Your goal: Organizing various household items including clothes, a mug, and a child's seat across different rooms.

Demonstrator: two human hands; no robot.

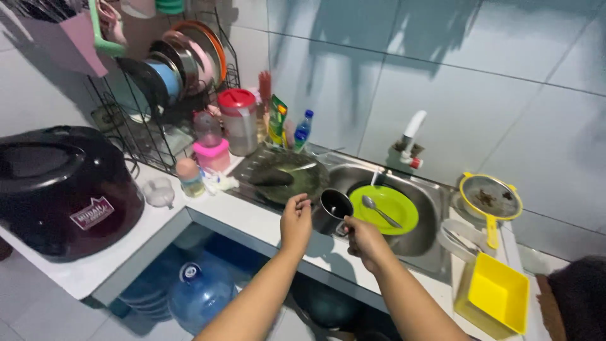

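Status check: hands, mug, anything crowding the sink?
Right hand gripping black mug by its handle at sink edge. Left hand loosely curled beside mug, empty. Green plate with spoon occupies basin.

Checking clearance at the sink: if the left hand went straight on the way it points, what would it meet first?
Probably the dark pan just beyond the left hand, though depth is unclear; the black mug sits beside its line.

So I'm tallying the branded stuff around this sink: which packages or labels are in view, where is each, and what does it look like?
Label: front of the dark rice cooker, far left; slanted red and white badge.
Green sachet: upright at the back wall behind the wok; green with yellow and red.
Small bottle: beside the sachet; clear, blue cap and blue band.
Water jug: under the counter; blue, round cap label.
No screens or signs.
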